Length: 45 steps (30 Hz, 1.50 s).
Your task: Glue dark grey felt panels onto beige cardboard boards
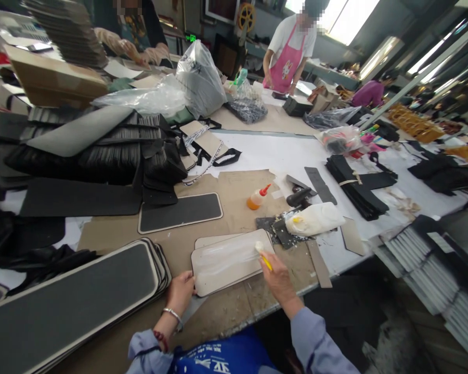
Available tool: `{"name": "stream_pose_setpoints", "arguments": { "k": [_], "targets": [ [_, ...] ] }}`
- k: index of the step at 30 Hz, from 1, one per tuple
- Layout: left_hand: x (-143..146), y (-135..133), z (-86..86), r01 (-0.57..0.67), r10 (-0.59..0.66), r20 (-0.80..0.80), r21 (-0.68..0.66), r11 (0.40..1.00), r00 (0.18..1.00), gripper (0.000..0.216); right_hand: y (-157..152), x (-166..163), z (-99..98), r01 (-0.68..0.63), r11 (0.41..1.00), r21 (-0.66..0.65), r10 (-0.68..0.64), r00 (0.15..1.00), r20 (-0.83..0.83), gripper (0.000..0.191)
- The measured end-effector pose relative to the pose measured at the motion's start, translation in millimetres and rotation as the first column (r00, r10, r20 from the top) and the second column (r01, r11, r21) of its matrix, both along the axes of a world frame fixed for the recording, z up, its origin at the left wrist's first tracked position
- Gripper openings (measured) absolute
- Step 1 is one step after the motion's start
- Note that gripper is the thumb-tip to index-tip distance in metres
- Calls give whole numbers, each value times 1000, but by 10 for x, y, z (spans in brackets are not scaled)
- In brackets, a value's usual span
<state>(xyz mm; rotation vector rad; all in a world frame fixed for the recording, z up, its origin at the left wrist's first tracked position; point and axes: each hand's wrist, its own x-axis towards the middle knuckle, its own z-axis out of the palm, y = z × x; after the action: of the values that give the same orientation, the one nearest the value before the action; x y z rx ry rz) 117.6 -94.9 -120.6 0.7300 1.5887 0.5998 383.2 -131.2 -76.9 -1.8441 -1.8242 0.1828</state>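
My right hand [276,275] grips a brush by its yellow handle [265,263]. The brush's pale head [259,246] touches the right part of a beige panel [222,262] with rounded corners, where whitish wet streaks show. My left hand [182,289] has its fingers closed at the panel's left edge, near the lower corner. Another beige panel [207,241] sticks out from beneath it. Beyond my right hand lies a white plastic bottle [322,218] on its side, with something yellow at its near end.
At left is a stack of long dark panels [81,283] with pale borders. A single dark panel [183,212] lies ahead, near a red-tipped squeeze bottle [255,198]. Bundled black strips [354,187] lie at right, dark pieces [89,140] at back left. Two co-workers stand across the table.
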Motion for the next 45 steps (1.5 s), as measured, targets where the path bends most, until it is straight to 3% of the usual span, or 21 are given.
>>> {"name": "stream_pose_setpoints", "arguments": {
  "k": [2,7,13,18,20,23,25,28,31,33,37,42,45],
  "targets": [
    [0,-3,6,-1,1,4,-7,1000,1000,13,15,-29,32,-55,998,-14,55,998,-23,23],
    [4,5,16,-1,1,-4,-7,1000,1000,11,129,26,26,37,998,46,-39,998,41,24],
    [-6,14,25,3,-3,2,-32,999,1000,12,-87,-401,114,-199,978,-58,194,977,-83,25],
    [-7,-23,5,-18,19,7,-31,999,1000,14,-210,-121,117,24,999,44,-24,1000,15,23],
    [1,-33,3,-26,27,13,-25,999,1000,14,-236,-125,74,22,999,35,-24,999,43,23],
    [15,-33,22,-45,46,17,-35,998,999,14,-298,-488,72,-95,995,-24,95,995,-25,25],
    [22,-23,45,-42,43,18,-49,998,999,12,-335,-839,113,-144,988,-51,134,978,-160,25],
    [30,-8,70,9,-7,35,-48,999,999,8,-360,-1198,155,-80,989,-123,23,913,-406,21],
    [32,6,69,29,-27,33,-52,998,999,9,-358,-1194,108,14,969,-247,-154,818,-555,20],
    [33,14,64,17,-16,19,-59,998,1000,9,-346,-1064,64,77,957,-280,-229,793,-565,22],
    [36,20,70,7,-6,11,-59,998,1000,9,-314,-933,76,184,960,-210,-266,832,-487,22],
    [27,15,58,16,-16,10,-61,998,1000,11,-329,-1133,69,35,950,-312,-227,761,-607,24],
    [25,13,40,19,-19,9,-70,997,1000,11,-352,-1080,62,94,955,-280,-238,807,-540,23]
  ]
}}
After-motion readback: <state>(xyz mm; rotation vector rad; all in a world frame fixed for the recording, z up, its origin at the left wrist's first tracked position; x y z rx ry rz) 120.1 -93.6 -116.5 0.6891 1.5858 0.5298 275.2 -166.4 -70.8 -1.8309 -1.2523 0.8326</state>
